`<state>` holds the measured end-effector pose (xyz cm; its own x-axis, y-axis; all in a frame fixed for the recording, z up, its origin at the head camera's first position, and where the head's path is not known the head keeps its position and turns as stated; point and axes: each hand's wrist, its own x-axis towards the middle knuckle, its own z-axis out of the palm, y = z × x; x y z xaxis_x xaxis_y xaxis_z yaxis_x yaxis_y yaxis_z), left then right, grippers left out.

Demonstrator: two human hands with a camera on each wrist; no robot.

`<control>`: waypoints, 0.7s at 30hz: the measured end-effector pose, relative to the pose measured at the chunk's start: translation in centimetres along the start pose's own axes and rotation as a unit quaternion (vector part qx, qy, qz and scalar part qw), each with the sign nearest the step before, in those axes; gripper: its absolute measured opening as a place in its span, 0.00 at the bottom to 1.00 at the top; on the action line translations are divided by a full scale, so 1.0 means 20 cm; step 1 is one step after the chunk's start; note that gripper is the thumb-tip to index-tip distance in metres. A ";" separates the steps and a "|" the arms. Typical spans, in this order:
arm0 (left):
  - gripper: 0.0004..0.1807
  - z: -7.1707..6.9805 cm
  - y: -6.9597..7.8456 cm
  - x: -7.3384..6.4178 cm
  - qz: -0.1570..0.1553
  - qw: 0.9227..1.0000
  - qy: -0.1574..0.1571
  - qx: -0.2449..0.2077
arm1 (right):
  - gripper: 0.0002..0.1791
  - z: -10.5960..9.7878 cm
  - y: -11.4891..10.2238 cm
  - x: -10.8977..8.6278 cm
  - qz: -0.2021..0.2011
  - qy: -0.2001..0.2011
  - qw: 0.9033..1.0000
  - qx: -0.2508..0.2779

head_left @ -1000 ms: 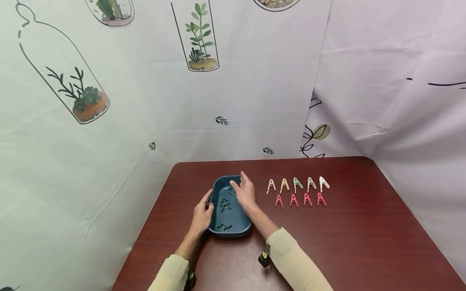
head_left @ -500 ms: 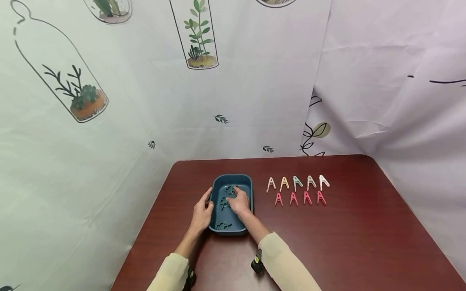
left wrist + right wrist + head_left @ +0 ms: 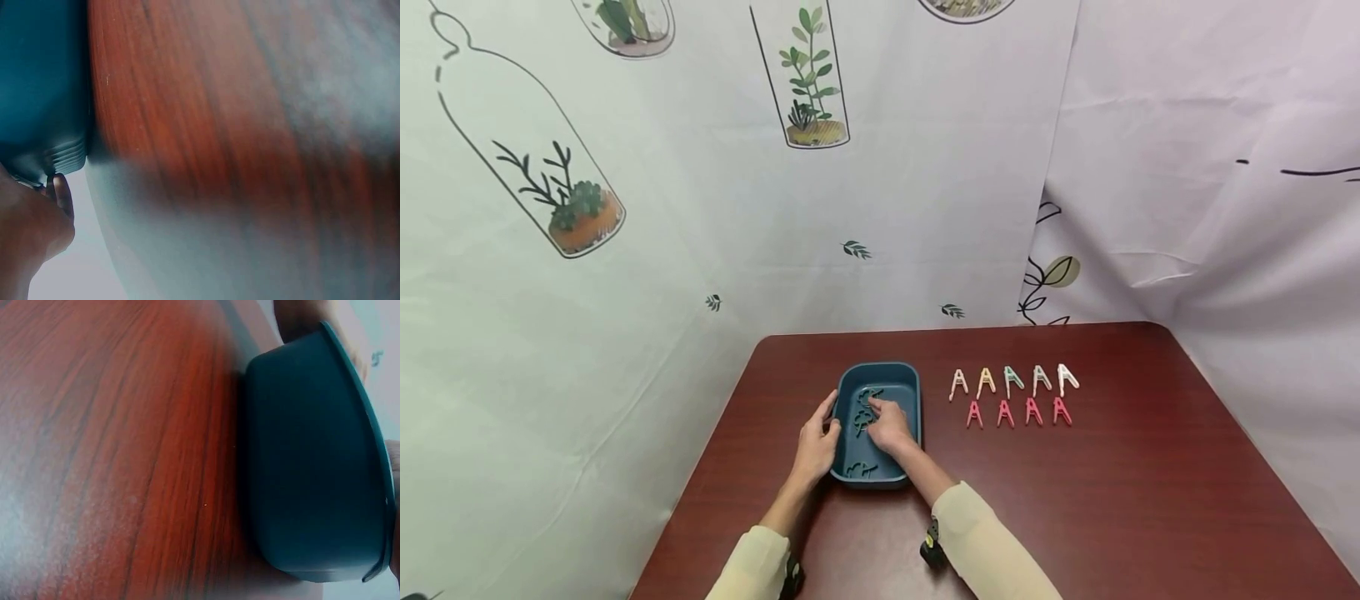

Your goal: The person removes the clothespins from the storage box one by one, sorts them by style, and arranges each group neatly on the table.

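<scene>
A dark blue tray (image 3: 891, 458) stands on the table; its outer side fills part of both wrist views. My left hand (image 3: 815, 446) holds its left side, fingers along the outside and thumb at the rim. My right hand (image 3: 891, 427) is inside the tray, index fingertip at an upper green openwork piece (image 3: 868, 395), thumb beside a middle green piece (image 3: 861, 423). I cannot tell whether it pinches one. Each green piece is a curvy outline; the middle one has two thin legs. Another green piece (image 3: 860, 471) lies at the near end.
Right of the tray lie two rows of clothes pegs: pale and green pegs (image 3: 1012, 377) behind, red pegs (image 3: 1033, 412) in front. The dark red wooden table (image 3: 1075, 500) ends at a white printed cloth (image 3: 925, 208) behind.
My right hand has come down from over the tray's far right rim into it, then shifted slightly. The upper green piece has turned and slid slightly left. The left hand stays put.
</scene>
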<state>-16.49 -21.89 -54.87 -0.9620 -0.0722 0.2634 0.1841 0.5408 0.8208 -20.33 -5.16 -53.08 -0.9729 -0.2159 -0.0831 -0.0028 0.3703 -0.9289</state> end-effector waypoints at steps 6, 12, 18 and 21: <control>0.32 0.00 0.00 0.00 0.000 1.000 -0.002 0.000 | 0.33 0.02 0.01 0.00 -0.060 0.037 0.993 -0.098; 0.32 0.00 0.00 0.00 -0.001 1.000 -0.002 -0.003 | 0.29 0.05 0.02 0.01 -0.087 0.066 0.985 -0.137; 0.32 0.00 0.00 0.00 -0.001 1.000 0.001 -0.005 | 0.25 0.06 0.04 0.01 -0.116 0.086 0.980 -0.135; 0.32 0.00 0.00 0.00 0.002 1.000 0.002 -0.007 | 0.22 0.06 0.04 0.01 -0.120 0.091 0.981 -0.123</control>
<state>-16.47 -21.94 -54.88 -0.9605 -0.0724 0.2687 0.1912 0.5298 0.8263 -20.36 -5.98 -54.18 -0.9622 -0.1680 0.2143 -0.2717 0.5398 -0.7968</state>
